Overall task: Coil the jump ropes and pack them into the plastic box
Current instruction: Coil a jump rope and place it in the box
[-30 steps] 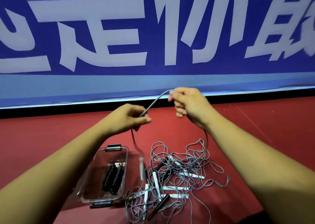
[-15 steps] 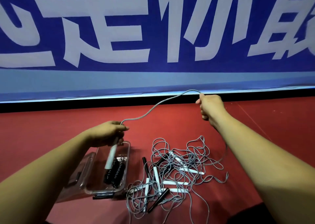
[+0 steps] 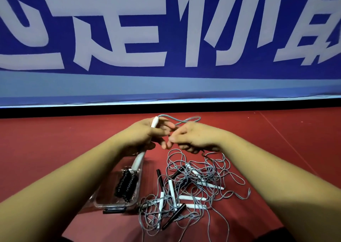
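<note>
The cord [image 3: 186, 120] is thin, grey and limp. It looks light, likely to sag and spring out of its loops unless pinched, and smooth enough to slip. It arcs from the top of a white handle [image 3: 138, 159], which is rigid and the surest place to grip. The left hand [image 3: 145, 134] curls its fingers round that handle, which sticks out above and below them. The right hand [image 3: 195, 137] pinches the cord just beside the left fingertips. The slack trails below its fingers into the pile [image 3: 193, 182] of tangled ropes on the floor [image 3: 55, 140]. Below the left fingers sits the box [image 3: 118, 205], with a black coil [image 3: 126, 184] inside. Hard pulling could tighten the tangle.
</note>
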The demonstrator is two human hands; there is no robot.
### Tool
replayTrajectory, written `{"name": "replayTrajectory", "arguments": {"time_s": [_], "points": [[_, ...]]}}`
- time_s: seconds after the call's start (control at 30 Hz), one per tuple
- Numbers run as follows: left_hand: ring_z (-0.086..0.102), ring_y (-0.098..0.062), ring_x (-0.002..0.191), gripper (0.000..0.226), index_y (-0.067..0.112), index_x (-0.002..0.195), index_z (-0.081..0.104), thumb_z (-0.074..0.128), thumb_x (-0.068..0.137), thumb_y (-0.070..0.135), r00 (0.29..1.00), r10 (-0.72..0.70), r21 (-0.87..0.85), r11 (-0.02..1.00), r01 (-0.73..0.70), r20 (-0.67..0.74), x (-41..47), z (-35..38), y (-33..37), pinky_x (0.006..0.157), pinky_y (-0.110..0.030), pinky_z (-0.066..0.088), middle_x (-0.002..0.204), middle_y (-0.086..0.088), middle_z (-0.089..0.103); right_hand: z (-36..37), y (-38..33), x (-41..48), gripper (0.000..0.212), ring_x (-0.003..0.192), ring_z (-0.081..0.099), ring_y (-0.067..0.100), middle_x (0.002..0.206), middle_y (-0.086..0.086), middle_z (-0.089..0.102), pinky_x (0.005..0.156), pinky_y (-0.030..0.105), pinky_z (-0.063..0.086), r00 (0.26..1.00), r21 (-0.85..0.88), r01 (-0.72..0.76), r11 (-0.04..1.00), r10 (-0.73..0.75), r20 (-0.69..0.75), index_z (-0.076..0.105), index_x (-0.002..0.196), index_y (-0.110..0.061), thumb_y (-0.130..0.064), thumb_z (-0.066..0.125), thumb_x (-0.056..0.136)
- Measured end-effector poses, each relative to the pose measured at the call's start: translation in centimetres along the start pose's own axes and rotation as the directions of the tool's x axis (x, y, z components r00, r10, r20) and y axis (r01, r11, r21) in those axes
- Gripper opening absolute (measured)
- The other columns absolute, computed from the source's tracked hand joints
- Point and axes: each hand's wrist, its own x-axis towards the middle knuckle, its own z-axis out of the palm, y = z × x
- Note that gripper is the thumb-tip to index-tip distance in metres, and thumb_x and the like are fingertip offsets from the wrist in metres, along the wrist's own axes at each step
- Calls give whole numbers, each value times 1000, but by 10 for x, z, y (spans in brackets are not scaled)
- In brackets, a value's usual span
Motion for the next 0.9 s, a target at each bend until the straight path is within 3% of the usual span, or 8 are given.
{"name": "replayTrajectory", "arguments": {"time_s": [0.1, 0.2, 0.47, 0.53, 0.6, 0.7, 0.8, 0.9], "points": [[50, -16, 58, 22, 1, 109, 65, 58, 96, 17, 995, -42, 187, 982, 25, 89, -3, -5, -1, 46, -26, 15, 84, -12, 62, -2, -7, -1, 36, 44, 25, 9, 53, -4, 33, 43, 21, 20, 996, 98, 86, 991, -86, -6, 67, 99, 7, -25, 52, 100], [36, -10, 50, 27, 6, 82, 63, 54, 100, 23, 1000, -26, 304, 952, 20, 16, -1, -16, 4, 46, -23, 21, 68, -4, 57, -10, 4, 2, 32, 46, 27, 11, 53, -2, 32, 46, 23, 23, 989, 189, 140, 972, -128, -79, 66, 90, 3, -25, 53, 99], [24, -5, 40, 29, 15, 76, 48, 37, 103, 13, 884, -144, -456, 886, -86, -445, 10, -68, 8, 31, -13, 20, 56, 4, 39, -26, 53, 17, 39, 52, 51, 20, 54, 2, 43, 55, 24, 46, 980, 158, -24, 987, 55, -194, 61, 76, -6, -34, 49, 101], [31, -7, 42, 25, 12, 78, 52, 43, 101, 11, 828, -161, -339, 940, -36, -536, 7, -83, 2, 32, -14, 22, 64, -1, 48, -28, 63, 15, 37, 52, 49, 17, 56, 2, 44, 52, 23, 43, 975, 128, -61, 990, 87, -203, 61, 76, -6, -30, 49, 101], [50, -11, 39, 9, 1, 87, 61, 56, 94, 5, 784, -105, 65, 981, 182, -611, 2, -91, -6, 33, -15, 27, 73, -10, 60, -30, 64, 14, 36, 48, 42, 14, 56, 2, 42, 49, 23, 35, 960, 36, -51, 998, 59, -274, 63, 74, -7, -28, 51, 100], [62, -15, 44, 11, -3, 95, 67, 66, 88, 6, 855, -80, 368, 879, 303, -512, -3, -81, -9, 39, -17, 29, 69, -1, 71, -24, 52, 16, 35, 44, 32, 11, 56, 2, 37, 48, 24, 29, 961, 27, 21, 999, -13, -277, 63, 74, -6, -27, 53, 99], [64, -18, 61, 17, 5, 106, 70, 59, 97, 14, 969, -117, 220, 961, 166, -219, -4, -47, -5, 43, -20, 28, 105, 1, 75, -9, 29, 19, 35, 43, 27, 10, 50, -4, 36, 48, 24, 26, 977, 102, 100, 990, -78, -201, 63, 75, -5, -28, 53, 99], [58, -24, 63, 20, 18, 109, 70, 54, 100, 26, 994, -105, 160, 981, 109, -38, 2, -18, -11, 43, -23, 24, 102, -6, 75, 3, 8, 23, 35, 44, 23, 10, 48, -7, 32, 49, 25, 21, 970, 236, 184, 954, -136, -204, 59, 74, -5, -27, 51, 100]]}}
